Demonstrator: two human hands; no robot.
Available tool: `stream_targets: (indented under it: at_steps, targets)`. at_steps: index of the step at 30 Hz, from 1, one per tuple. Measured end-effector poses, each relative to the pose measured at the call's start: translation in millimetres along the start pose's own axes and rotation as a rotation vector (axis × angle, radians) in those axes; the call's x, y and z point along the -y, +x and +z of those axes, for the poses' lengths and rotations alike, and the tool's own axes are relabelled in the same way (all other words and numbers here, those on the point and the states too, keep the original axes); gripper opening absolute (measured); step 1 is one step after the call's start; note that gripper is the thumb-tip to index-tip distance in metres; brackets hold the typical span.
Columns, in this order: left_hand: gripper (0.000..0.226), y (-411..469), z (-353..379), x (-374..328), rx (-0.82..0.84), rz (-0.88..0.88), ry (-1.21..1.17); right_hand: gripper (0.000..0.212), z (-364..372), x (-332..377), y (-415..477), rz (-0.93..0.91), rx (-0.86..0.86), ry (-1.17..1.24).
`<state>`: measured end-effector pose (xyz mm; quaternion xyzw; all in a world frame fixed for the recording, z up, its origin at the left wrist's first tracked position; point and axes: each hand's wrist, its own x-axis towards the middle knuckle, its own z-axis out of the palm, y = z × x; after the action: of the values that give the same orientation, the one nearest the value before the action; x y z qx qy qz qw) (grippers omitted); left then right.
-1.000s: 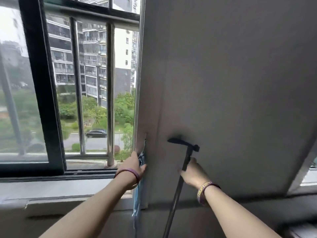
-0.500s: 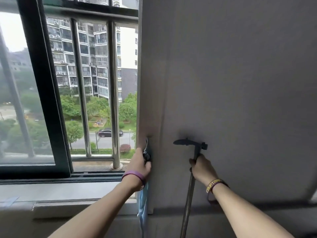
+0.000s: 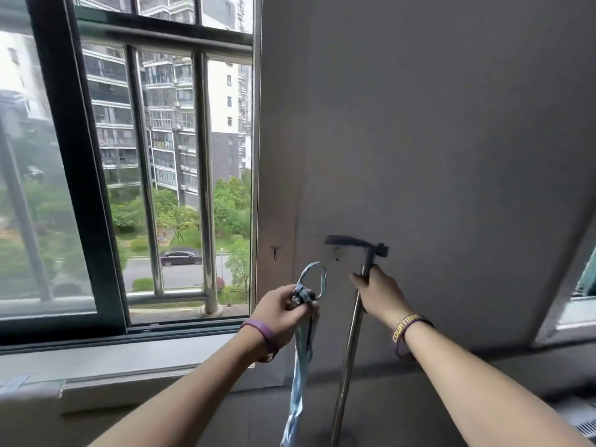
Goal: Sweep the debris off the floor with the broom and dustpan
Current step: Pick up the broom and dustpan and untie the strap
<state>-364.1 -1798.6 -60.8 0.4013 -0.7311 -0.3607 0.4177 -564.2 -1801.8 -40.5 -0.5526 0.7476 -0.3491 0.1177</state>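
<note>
The left grip (image 3: 283,312) is clamped on the top of a pale blue handle (image 3: 301,375), its loop (image 3: 314,275) free near a wall nail (image 3: 275,251). The right grip (image 3: 382,293) is curled round a metal pole (image 3: 350,350) under its dark hooked head (image 3: 354,241), against the grey wall (image 3: 451,124). Both run down out of frame. A barred window (image 3: 145,188) lies beyond, left.

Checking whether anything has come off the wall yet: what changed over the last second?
The left hand drew the blue tool rightward off the wall edge, its loop now clear of the nail. The right hand still grips the metal pole, dark top still against the wall.
</note>
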Motion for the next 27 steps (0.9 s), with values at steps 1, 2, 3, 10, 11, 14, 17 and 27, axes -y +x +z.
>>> stream_targets:
  at_steps: [1,2,3,10,11,14,17,27]
  targets:
    - [0.007,-3,4,0,0.037,-0.022,-0.048,0.03,2,0,-6,-0.003,0.012,0.004]
    - [0.009,-6,6,-2,0.068,-0.015,-0.069,0.027,4,0,-12,-0.007,0.03,0.007]
    - [0.01,-9,9,0,0.09,0.0,-0.053,0.025,6,1,-16,-0.021,0.054,0.015]
    - [0.016,-36,39,7,0.264,-0.011,-0.019,0.025,4,9,-58,-0.143,0.209,0.144]
    - [0.019,-40,46,8,0.286,-0.017,-0.04,0.023,1,10,-64,-0.141,0.237,0.179]
    - [0.018,-50,67,2,0.363,-0.037,-0.086,0.022,-10,7,-81,-0.131,0.281,0.148]
    - [0.022,-60,86,-3,0.424,-0.025,-0.107,0.024,-20,-6,-95,-0.108,0.283,0.097]
    - [0.053,-128,136,-39,0.209,0.186,0.17,0.04,-63,-100,-174,0.282,0.402,0.466]
